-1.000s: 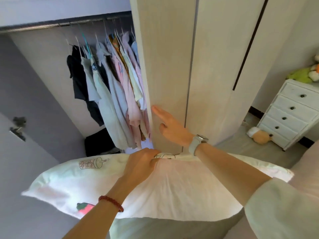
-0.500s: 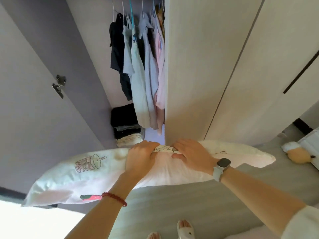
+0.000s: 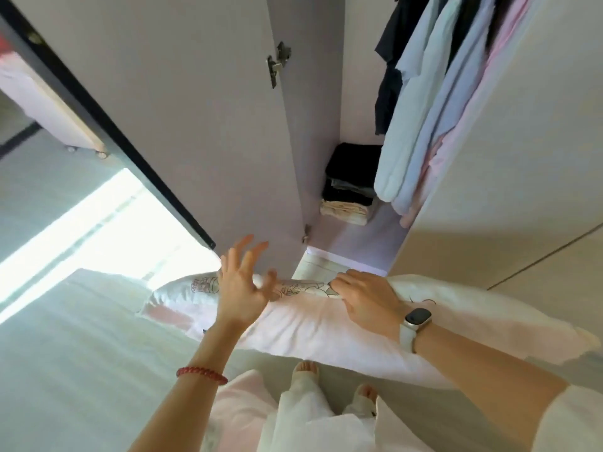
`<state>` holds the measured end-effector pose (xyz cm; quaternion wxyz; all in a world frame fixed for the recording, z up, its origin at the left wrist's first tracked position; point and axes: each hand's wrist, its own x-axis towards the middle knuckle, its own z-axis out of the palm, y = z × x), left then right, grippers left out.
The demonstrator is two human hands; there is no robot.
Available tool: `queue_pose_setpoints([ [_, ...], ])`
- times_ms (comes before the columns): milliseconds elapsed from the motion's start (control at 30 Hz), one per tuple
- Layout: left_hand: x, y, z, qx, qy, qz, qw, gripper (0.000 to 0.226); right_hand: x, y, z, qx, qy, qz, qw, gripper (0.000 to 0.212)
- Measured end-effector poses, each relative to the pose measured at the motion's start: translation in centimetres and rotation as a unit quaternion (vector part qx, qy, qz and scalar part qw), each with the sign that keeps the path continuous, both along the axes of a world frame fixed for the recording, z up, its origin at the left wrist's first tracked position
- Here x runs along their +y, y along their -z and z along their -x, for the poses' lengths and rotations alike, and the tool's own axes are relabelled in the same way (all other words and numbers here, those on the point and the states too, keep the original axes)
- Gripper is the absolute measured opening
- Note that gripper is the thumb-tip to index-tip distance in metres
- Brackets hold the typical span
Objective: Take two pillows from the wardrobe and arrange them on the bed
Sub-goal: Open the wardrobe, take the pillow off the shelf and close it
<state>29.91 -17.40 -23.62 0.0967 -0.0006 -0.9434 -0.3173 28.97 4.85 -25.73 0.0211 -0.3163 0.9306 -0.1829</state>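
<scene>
A long white pillow (image 3: 313,324) with small cartoon prints hangs across the lower middle of the head view, in front of the open wardrobe (image 3: 355,125). My right hand (image 3: 368,300), with a white watch on the wrist, grips the pillow's top edge. My left hand (image 3: 243,282), red bead bracelet on the wrist, is lifted just off the pillow with its fingers spread. The bed (image 3: 65,353) with a white sheet lies at the lower left, touching the pillow's left end.
The open wardrobe door (image 3: 182,102) stands left of the opening. Hanging shirts (image 3: 434,102) and a stack of folded clothes (image 3: 350,184) fill the inside. A closed door panel (image 3: 522,158) is on the right. My feet (image 3: 336,383) stand on the grey floor below.
My view swung left and down toward the bed. My right hand left the wardrobe door and took the pillow's top edge. My left hand let go and opened above the pillow.
</scene>
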Motion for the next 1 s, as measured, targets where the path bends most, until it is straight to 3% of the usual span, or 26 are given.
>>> queue_pose_setpoints([
  [100, -3.2, -0.2, 1.2, 0.028, -0.198, -0.034, 0.979, 0.058, -1.5, 0.1, 0.6, -0.006, -0.032, 0.014, 0.999, 0.021],
  [200, -6.4, -1.0, 4.3, -0.018, -0.244, -0.098, 0.965, 0.084, -2.8, 0.3, 1.3, -0.021, -0.059, 0.011, 0.998, 0.023],
  [267, -7.6, -1.8, 6.5, -0.012, -0.224, -0.153, 0.963, 0.088, -3.6, 0.5, 1.8, -0.034, -0.076, -0.003, 0.997, 0.022],
  [400, -7.5, -3.0, 7.5, 0.059, -0.184, -0.233, 0.953, 0.061, -5.3, 0.1, 2.3, -0.017, -0.101, 0.004, 0.995, 0.026],
  [700, -2.6, -0.8, 3.8, 0.061, -0.149, -0.182, 0.97, 0.069, -3.7, 0.6, 3.0, -0.012, -0.091, -0.015, 0.996, 0.032],
  [833, 2.4, -0.2, 2.9, 0.081, -0.027, -0.173, 0.981, 0.072, -0.2, 0.1, 2.9, -0.023, -0.049, -0.007, 0.999, 0.031],
  [1000, 9.7, 0.0, 4.0, 0.046, 0.149, -0.128, 0.98, 0.069, 5.2, 0.6, 1.9, -0.036, 0.042, -0.023, 0.998, 0.025],
])
